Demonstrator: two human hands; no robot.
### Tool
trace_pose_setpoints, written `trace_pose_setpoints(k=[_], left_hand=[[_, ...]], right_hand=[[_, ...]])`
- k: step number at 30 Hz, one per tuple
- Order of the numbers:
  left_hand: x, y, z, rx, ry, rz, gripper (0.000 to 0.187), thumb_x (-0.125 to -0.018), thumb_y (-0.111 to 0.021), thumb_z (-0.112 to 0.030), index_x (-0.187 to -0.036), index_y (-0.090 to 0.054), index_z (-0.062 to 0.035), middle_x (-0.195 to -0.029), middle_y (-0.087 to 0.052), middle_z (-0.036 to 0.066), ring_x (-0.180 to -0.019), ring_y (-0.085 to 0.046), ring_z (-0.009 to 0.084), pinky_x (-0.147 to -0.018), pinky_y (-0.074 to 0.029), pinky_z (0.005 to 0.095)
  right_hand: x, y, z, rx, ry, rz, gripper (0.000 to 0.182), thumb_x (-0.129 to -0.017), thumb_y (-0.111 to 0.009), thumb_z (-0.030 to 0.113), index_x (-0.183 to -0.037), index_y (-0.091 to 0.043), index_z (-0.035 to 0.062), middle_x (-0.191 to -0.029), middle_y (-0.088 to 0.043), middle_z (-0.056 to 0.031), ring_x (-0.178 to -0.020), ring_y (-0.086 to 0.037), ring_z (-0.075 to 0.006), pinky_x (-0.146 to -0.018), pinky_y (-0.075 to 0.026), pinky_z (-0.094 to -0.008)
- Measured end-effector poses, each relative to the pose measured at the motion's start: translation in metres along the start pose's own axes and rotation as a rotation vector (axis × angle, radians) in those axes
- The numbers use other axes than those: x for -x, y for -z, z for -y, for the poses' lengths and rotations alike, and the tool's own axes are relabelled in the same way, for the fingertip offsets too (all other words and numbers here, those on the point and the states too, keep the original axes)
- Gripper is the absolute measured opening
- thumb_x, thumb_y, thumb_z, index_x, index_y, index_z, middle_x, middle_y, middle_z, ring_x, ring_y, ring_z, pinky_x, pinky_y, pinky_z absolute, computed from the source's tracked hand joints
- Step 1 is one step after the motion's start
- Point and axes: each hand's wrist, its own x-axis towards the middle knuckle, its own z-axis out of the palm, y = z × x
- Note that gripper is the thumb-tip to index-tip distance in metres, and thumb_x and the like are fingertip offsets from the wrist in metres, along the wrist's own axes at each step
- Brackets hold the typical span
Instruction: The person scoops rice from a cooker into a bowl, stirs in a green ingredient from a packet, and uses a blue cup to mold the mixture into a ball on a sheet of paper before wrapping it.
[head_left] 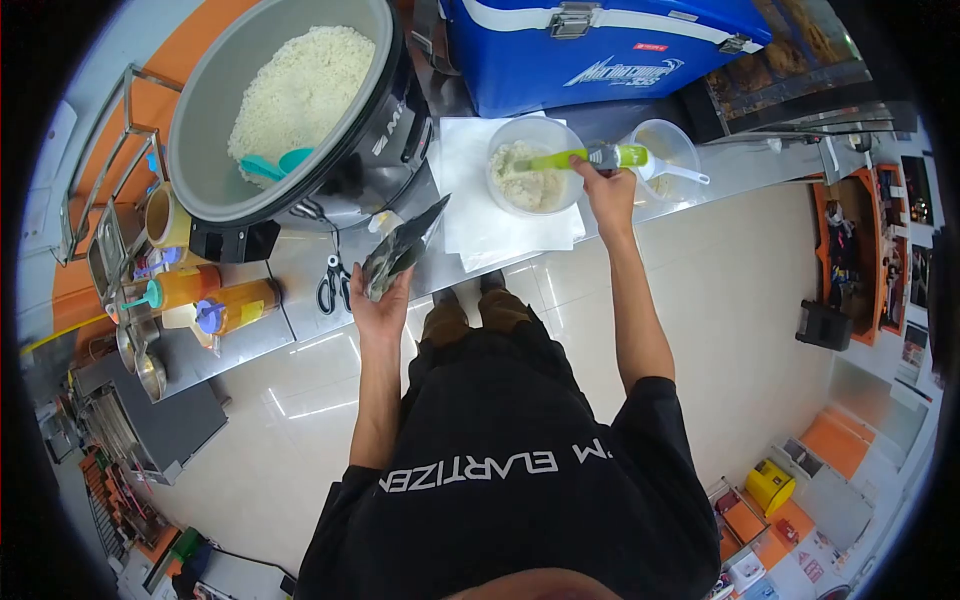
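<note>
My left hand holds a dark, shiny, leaf-shaped packet over the counter's front edge. My right hand grips a lime-green utensil, whose far end reaches into a round clear bowl of rice. White paper sheets lie under the bowl. Right of it stands a second clear container with a white-handled scoop in it. At the upper left, a large cooker holds white rice and a teal paddle.
A blue cooler box stands at the back. Black-handled scissors lie left of my left hand. Squeeze bottles and metal ladles are at the left. The counter's edge runs in front of me, above tiled floor.
</note>
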Motion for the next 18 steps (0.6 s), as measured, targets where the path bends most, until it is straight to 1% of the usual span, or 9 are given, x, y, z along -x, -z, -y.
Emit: trace_pose_setpoints(k=[1,2,4,5,7,11,13,16,18], left_hand=[[0.001,0.001,0.0,-0.027,-0.045,-0.002,0.05,-0.112,-0.045,-0.028,-0.143,-0.042,0.0122,-0.151,-0.047,0.034,-0.146,-0.042,0.0491,-0.124,-0.034,0.0665],[0.002,0.002,0.001,-0.052,-0.088,-0.007,0.056,-0.113,-0.042,-0.027,-0.147,-0.037,0.0176,-0.154,-0.042,0.038,-0.148,-0.038,0.0515,-0.125,-0.032,0.066],[0.003,0.001,0.004,-0.097,-0.125,-0.024,0.055,-0.113,-0.04,-0.027,-0.146,-0.038,0.018,-0.153,-0.043,0.038,-0.147,-0.039,0.0517,-0.125,-0.032,0.0659],[0.005,0.001,0.005,-0.145,-0.159,-0.043,0.055,-0.114,-0.039,-0.026,-0.145,-0.039,0.0183,-0.152,-0.045,0.038,-0.147,-0.04,0.0518,-0.125,-0.032,0.0658],[0.001,0.006,0.004,-0.104,-0.129,-0.037,0.054,-0.114,-0.038,-0.026,-0.145,-0.039,0.0182,-0.152,-0.045,0.038,-0.146,-0.041,0.0516,-0.125,-0.033,0.0655],[-0.004,0.01,0.009,-0.097,-0.09,-0.018,0.054,-0.114,-0.038,-0.027,-0.144,-0.041,0.0177,-0.151,-0.047,0.038,-0.145,-0.043,0.0504,-0.125,-0.034,0.0644],[-0.003,0.005,0.014,-0.105,-0.084,-0.014,0.053,-0.114,-0.039,-0.027,-0.142,-0.043,0.0174,-0.15,-0.048,0.037,-0.144,-0.045,0.0498,-0.125,-0.035,0.0636],[-0.005,0.003,0.019,-0.111,-0.068,-0.004,0.052,-0.113,-0.04,-0.028,-0.14,-0.046,0.0163,-0.147,-0.052,0.036,-0.142,-0.049,0.0483,-0.124,-0.037,0.0622],[-0.006,0.001,0.023,-0.101,-0.059,0.004,0.051,-0.113,-0.04,-0.028,-0.139,-0.048,0.0156,-0.145,-0.054,0.035,-0.14,-0.051,0.0474,-0.123,-0.039,0.0616]], right_hand=[[0.001,0.001,0.006,0.038,0.035,0.068,0.017,-0.086,-0.084,0.013,-0.08,-0.073,0.0021,-0.064,-0.058,0.0033,-0.056,-0.046,-0.0064,-0.053,-0.033,-0.0277],[-0.001,0.008,0.006,0.038,0.031,0.067,0.017,-0.086,-0.084,0.013,-0.08,-0.073,0.0021,-0.064,-0.058,0.0033,-0.056,-0.046,-0.0064,-0.053,-0.033,-0.0277],[-0.01,0.024,0.008,0.234,0.08,0.226,0.02,-0.086,-0.085,0.016,-0.08,-0.074,0.0005,-0.066,-0.062,0.0017,-0.058,-0.05,-0.007,-0.054,-0.036,-0.0283],[-0.013,0.03,0.009,0.237,0.076,0.228,0.02,-0.086,-0.085,0.016,-0.08,-0.074,0.0005,-0.066,-0.062,0.0017,-0.058,-0.05,-0.007,-0.054,-0.036,-0.0283],[-0.018,0.038,0.015,0.317,0.123,0.147,0.029,-0.084,-0.084,0.02,-0.099,-0.078,-0.0041,-0.08,-0.076,-0.0125,-0.069,-0.069,-0.0188,-0.065,-0.052,-0.0362],[-0.029,0.037,0.021,0.399,0.191,0.17,0.032,-0.086,-0.083,0.023,-0.099,-0.077,-0.0053,-0.08,-0.076,-0.013,-0.067,-0.068,-0.0186,-0.064,-0.052,-0.0357],[-0.034,0.028,0.023,0.314,0.212,0.118,0.021,-0.089,-0.084,0.016,-0.093,-0.079,-0.0043,-0.076,-0.073,-0.0025,-0.066,-0.06,-0.0088,-0.061,-0.046,-0.0293],[-0.043,0.02,0.01,0.347,0.208,0.23,0.023,-0.089,-0.084,0.017,-0.096,-0.079,-0.0047,-0.077,-0.074,-0.0023,-0.068,-0.062,-0.0089,-0.062,-0.047,-0.0291],[-0.046,0.022,0.011,0.351,0.201,0.255,0.023,-0.089,-0.085,0.017,-0.096,-0.079,-0.0047,-0.078,-0.074,-0.0022,-0.068,-0.062,-0.0088,-0.062,-0.048,-0.0292]])
